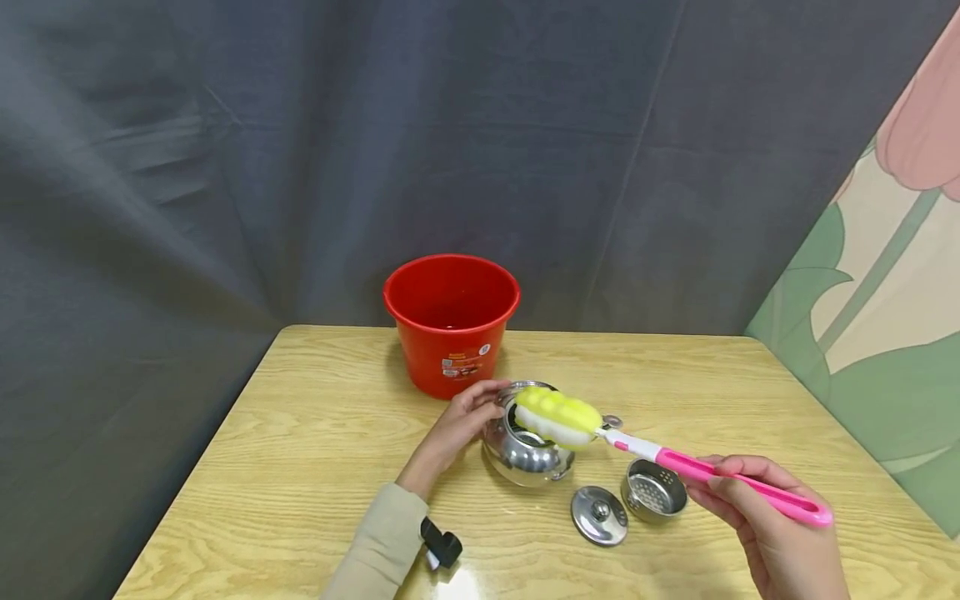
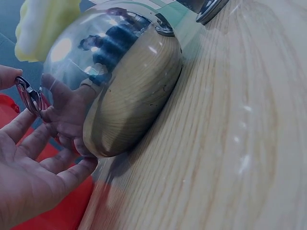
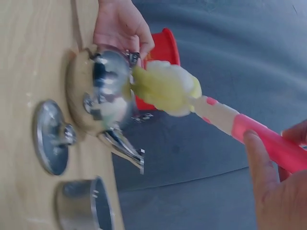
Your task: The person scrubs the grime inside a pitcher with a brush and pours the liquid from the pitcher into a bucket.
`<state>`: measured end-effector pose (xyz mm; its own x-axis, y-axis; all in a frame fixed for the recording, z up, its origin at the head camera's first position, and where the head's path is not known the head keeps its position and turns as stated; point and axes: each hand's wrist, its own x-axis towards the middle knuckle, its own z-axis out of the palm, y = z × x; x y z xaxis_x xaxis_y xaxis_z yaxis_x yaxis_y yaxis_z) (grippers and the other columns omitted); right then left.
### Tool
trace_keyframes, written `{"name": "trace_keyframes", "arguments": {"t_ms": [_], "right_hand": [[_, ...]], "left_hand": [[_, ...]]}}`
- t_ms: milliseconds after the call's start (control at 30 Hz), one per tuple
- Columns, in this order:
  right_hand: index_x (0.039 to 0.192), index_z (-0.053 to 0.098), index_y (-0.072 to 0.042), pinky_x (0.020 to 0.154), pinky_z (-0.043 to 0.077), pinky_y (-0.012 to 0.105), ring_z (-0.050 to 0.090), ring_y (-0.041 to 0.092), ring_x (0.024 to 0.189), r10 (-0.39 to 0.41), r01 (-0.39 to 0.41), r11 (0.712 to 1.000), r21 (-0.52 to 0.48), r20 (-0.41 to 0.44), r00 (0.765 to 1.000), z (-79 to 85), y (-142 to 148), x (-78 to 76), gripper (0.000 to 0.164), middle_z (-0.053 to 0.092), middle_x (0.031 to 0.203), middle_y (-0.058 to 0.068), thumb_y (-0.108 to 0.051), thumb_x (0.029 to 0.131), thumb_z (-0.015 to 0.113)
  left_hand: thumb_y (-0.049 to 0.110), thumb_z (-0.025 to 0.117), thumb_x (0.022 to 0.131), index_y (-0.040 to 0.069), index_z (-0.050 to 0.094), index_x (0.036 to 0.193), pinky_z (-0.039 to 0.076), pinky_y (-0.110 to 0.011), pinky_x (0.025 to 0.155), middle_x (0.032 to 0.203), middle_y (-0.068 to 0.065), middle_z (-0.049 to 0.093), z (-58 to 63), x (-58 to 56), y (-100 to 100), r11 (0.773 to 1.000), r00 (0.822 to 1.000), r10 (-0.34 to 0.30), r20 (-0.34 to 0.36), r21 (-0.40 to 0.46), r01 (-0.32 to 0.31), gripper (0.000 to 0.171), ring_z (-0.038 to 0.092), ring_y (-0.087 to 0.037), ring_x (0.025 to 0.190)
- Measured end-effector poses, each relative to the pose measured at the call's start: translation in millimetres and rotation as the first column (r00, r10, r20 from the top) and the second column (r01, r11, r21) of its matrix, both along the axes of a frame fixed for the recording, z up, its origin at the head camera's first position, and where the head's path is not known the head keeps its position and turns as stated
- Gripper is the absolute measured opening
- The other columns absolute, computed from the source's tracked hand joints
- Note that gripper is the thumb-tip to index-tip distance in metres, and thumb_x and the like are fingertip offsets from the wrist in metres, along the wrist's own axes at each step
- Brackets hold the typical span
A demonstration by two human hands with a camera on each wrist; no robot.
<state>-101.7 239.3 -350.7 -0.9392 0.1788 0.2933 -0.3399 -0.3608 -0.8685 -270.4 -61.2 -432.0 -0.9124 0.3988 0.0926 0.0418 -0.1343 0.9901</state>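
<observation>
A shiny steel teapot [image 1: 525, 465] stands on the table, its mouth open at the top. My left hand [image 1: 467, 418] holds it from the left, thumb and fingers about the metal handle fitting [image 2: 29, 96], with fingertips along its round side. In my right hand [image 1: 780, 508] I grip the pink handle of a sponge bottle brush [image 1: 557, 414]. The yellow and white sponge head tilts over the teapot's mouth and hides part of it. The spout [image 3: 123, 147] shows in the right wrist view.
A red bucket [image 1: 427, 358] stands behind the teapot at the table's back edge. Nearer me lie a steel lid [image 1: 600, 517] with a knob and a perforated steel strainer cup [image 1: 654, 492]. Grey cloth [image 1: 480, 150] hangs behind the wooden table [image 1: 300, 500].
</observation>
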Motion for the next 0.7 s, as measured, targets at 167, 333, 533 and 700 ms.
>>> {"name": "trace_keyframes", "arguments": {"t_ms": [167, 333, 533, 700], "right_hand": [[0.088, 0.067, 0.009, 0.068, 0.054, 0.041, 0.071, 0.031, 0.080, -0.103, 0.105, 0.985, -0.138, 0.025, 0.994, -9.9, -5, 3.5, 0.025, 0.070, 0.093, 0.018, 0.024, 0.088, 0.046], [0.085, 0.065, 0.012, 0.065, 0.054, 0.042, 0.070, 0.034, 0.077, -0.243, 0.250, 0.926, -0.281, 0.062, 0.968, -14.3, -9, 8.1, 0.023, 0.070, 0.090, 0.023, 0.024, 0.088, 0.046], [0.083, 0.064, 0.014, 0.060, 0.055, 0.040, 0.070, 0.035, 0.071, -0.375, 0.401, 0.805, -0.438, 0.149, 0.915, -13.3, -3, 11.5, 0.022, 0.069, 0.087, 0.025, 0.025, 0.086, 0.046], [0.082, 0.066, 0.010, 0.058, 0.055, 0.037, 0.070, 0.034, 0.067, -0.432, 0.524, 0.698, -0.488, 0.297, 0.852, -8.6, 8, 13.9, 0.020, 0.070, 0.084, 0.022, 0.023, 0.086, 0.051]], "left_hand": [[0.009, 0.056, 0.088, 0.003, 0.052, 0.135, 0.042, -0.028, 0.090, 0.136, -0.011, 0.053, -0.8, -0.7, 0, 1.000, 1.000, -0.008, -0.013, 0.015, 0.008, 0.047, 0.049, -0.021, 0.119], [0.008, 0.056, 0.089, 0.001, 0.051, 0.136, 0.041, -0.028, 0.089, 0.136, -0.014, 0.052, -1.1, -1.2, 1, 1.000, 1.000, -0.012, -0.022, 0.027, 0.013, 0.047, 0.049, -0.023, 0.119], [0.007, 0.057, 0.089, 0.000, 0.051, 0.135, 0.042, -0.027, 0.086, 0.136, -0.016, 0.052, -2.3, -0.6, 0, 1.000, 1.000, -0.002, -0.017, 0.029, 0.002, 0.047, 0.050, -0.022, 0.117], [0.007, 0.057, 0.089, 0.001, 0.051, 0.136, 0.042, -0.027, 0.083, 0.136, -0.016, 0.053, -2.1, 0.2, 0, 1.000, 1.000, 0.002, -0.005, 0.029, -0.002, 0.048, 0.050, -0.020, 0.114]]}}
